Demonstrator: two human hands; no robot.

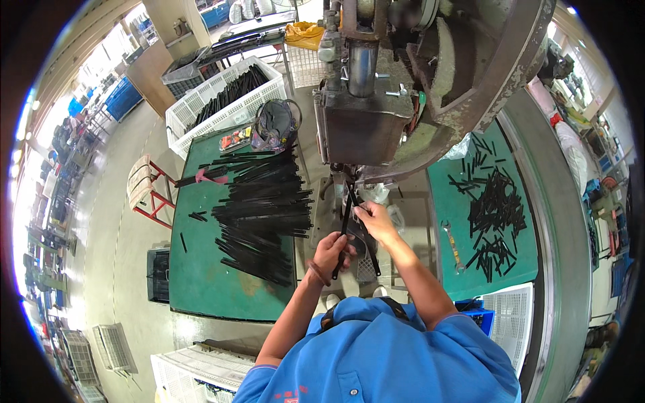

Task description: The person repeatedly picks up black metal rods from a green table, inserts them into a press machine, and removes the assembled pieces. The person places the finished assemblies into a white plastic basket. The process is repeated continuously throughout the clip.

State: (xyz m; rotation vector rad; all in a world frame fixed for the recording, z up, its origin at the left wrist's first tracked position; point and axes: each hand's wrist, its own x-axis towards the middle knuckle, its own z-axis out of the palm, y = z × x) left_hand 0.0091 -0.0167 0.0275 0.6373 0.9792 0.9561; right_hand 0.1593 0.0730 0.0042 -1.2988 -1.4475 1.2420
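Feeding a black strip up under the press, I have my left hand clamped on its lower end, my right hand pinching it near the die; next calls for seating it squarely.

A worker in a bright blue short-sleeved polo shirt, collar buttoned; bare forearms; a dark band circles the left wrist, just behind the left hand.

Left green tabletop: large heap of long black strips, a few strays. Right green tabletop: scattered short black pieces, one wrench near its inner edge.
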